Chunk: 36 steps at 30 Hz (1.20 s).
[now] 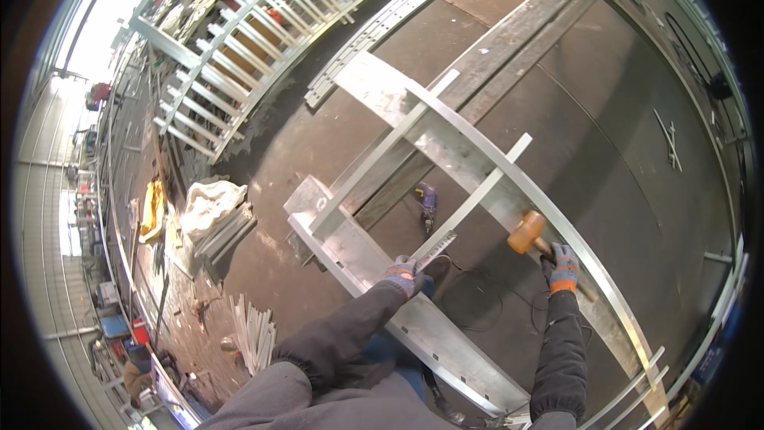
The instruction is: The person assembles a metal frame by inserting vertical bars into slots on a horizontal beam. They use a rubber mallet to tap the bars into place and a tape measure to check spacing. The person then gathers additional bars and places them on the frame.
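My right hand (563, 268), in a grey and orange glove, is closed round the dark handle of a mallet. The mallet's orange head (527, 232) is over the long metal channel on the right. My left hand (403, 275), gloved too, is closed at the near end of a slim metal bar (475, 197). A pale strip with dark marks (435, 250) lies along the bar by my fingers; I cannot tell whether it is a ruler. The bar spans from the near metal channel (461, 357) to the far one (452, 161), crossing its long rail.
A blue power drill (428, 205) and a coiled black cable (469, 301) lie between the channels. Grey beams (509, 40) run underneath toward the far right. A finished-looking barred metal frame (263, 48) stands at the far left. Loose metal strips (253, 333) lie at the lower left.
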Each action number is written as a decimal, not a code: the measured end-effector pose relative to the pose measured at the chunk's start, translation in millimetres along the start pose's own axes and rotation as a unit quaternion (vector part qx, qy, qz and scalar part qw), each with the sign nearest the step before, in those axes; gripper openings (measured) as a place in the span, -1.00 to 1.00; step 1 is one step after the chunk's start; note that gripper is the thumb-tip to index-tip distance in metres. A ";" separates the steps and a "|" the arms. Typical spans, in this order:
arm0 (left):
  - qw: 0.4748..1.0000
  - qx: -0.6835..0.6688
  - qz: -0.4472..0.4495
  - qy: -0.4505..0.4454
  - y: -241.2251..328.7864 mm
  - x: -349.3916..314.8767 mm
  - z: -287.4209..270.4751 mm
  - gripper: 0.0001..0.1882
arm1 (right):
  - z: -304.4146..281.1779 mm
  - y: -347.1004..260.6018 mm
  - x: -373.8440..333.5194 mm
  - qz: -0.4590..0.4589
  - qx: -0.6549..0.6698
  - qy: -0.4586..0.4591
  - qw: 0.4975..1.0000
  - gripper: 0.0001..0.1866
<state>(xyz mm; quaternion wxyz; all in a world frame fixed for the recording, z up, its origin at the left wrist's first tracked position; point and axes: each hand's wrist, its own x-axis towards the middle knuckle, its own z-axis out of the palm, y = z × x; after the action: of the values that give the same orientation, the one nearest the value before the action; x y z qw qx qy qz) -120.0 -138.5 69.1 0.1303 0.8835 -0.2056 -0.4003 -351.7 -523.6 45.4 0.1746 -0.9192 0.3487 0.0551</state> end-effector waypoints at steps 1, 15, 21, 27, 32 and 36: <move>1.000 0.001 0.000 -0.003 1.5 -1.0 -0.4 -0.40 | 1.6 1.0 4.1 0.016 -0.070 0.000 0.997 -0.40; 0.969 -0.127 0.148 0.150 -25.9 -29.6 -18.1 -0.69 | 28.4 22.1 6.3 -0.038 -0.049 0.048 0.997 -0.38; 0.946 -0.036 0.215 0.239 -64.5 49.1 -57.3 -0.70 | -6.7 -11.7 6.5 -0.124 -0.037 0.025 0.991 -0.36; 0.930 0.119 0.278 0.208 -95.5 129.8 -78.7 -0.64 | -33.5 2.3 82.2 -0.050 -0.003 0.119 0.992 -0.46; 0.916 0.243 0.262 0.184 -99.4 131.4 -70.7 -0.61 | -24.2 33.6 121.1 -0.095 0.087 -0.075 0.989 -0.59; 0.923 0.206 0.269 0.182 -94.3 130.6 -72.3 -0.65 | -15.9 48.2 115.0 -0.084 0.094 -0.064 0.990 -0.63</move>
<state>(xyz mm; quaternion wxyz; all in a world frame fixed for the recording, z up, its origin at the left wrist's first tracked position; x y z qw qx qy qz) 37.2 -111.7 -6.9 0.0829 0.8599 -0.4862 -0.1313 -297.5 -634.4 21.0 0.2867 -0.9191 0.2622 0.0661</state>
